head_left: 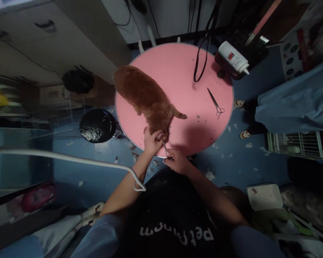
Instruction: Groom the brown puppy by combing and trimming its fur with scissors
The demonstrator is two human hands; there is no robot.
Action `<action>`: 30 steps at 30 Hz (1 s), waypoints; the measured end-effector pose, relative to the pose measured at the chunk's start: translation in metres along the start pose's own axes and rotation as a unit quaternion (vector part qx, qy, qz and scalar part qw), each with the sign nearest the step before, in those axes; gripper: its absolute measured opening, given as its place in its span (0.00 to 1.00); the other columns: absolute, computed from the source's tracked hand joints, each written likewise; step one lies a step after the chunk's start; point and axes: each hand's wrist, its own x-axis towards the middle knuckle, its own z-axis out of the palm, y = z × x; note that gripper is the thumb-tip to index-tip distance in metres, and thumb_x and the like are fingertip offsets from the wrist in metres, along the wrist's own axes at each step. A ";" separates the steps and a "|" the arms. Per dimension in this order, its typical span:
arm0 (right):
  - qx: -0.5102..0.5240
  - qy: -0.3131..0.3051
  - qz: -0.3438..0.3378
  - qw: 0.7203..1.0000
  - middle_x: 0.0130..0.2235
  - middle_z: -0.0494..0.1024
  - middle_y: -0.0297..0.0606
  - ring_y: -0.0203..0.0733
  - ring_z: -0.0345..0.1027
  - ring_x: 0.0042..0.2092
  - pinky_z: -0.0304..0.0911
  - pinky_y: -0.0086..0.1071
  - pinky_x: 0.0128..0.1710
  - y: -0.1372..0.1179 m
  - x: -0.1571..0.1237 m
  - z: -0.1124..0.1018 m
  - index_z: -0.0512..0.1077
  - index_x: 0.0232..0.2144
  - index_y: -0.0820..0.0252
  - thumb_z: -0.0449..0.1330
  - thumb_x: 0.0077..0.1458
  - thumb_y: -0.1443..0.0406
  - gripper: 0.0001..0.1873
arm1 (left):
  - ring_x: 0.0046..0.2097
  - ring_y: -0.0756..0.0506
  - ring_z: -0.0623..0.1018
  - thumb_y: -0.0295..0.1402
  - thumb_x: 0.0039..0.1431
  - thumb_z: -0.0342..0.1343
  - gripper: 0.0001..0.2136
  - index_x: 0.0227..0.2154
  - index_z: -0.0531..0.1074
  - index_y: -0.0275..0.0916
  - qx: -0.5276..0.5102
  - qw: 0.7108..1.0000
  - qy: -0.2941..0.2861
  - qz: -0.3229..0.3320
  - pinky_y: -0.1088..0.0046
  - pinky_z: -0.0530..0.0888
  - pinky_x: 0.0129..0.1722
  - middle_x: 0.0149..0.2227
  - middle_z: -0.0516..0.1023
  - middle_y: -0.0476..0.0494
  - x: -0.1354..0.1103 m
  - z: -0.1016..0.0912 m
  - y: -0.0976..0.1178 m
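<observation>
A small brown dog (145,98) stands on a round pink table (185,75), its rear end toward me at the near edge. My left hand (151,140) is closed around the dog's hind paw at the table's rim. My right hand (177,161) grips a pair of scissors (165,148), whose blades point up at that paw. A second pair of scissors (216,104) lies free on the right side of the table. A black leash loop (201,57) hangs down over the table's far side.
A white bottle (233,57) lies at the table's far right edge. Another person in blue clothing (293,104) stands on the right. A black round bin (97,125) sits left of the table. Hair clippings dot the blue floor (231,157). A wire cage (298,145) is at right.
</observation>
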 end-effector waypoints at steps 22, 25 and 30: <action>0.111 -0.053 0.024 0.992 0.22 0.71 0.27 0.28 0.58 0.17 0.51 0.23 0.18 -0.002 0.007 0.003 0.66 0.26 0.59 0.55 0.49 0.69 0.02 | 0.61 0.33 0.65 0.40 0.51 0.63 0.15 0.42 0.78 0.43 0.021 0.999 -0.018 0.023 0.50 0.68 0.58 0.60 0.63 0.36 0.002 -0.007 -0.008; 0.110 -0.033 0.022 0.993 0.23 0.71 0.27 0.29 0.58 0.17 0.52 0.24 0.18 0.000 0.004 0.005 0.67 0.28 0.59 0.56 0.49 0.69 0.01 | 0.62 0.33 0.65 0.40 0.51 0.64 0.16 0.43 0.78 0.42 0.019 0.999 -0.031 0.015 0.51 0.68 0.58 0.60 0.63 0.36 0.003 -0.008 -0.007; 0.098 -0.021 0.046 0.994 0.24 0.70 0.28 0.33 0.62 0.20 0.56 0.26 0.21 0.009 -0.003 0.013 0.71 0.38 0.60 0.58 0.49 0.69 0.11 | 0.61 0.33 0.66 0.41 0.48 0.65 0.19 0.43 0.78 0.39 0.027 0.998 -0.058 -0.014 0.54 0.68 0.59 0.61 0.62 0.33 0.005 -0.010 -0.005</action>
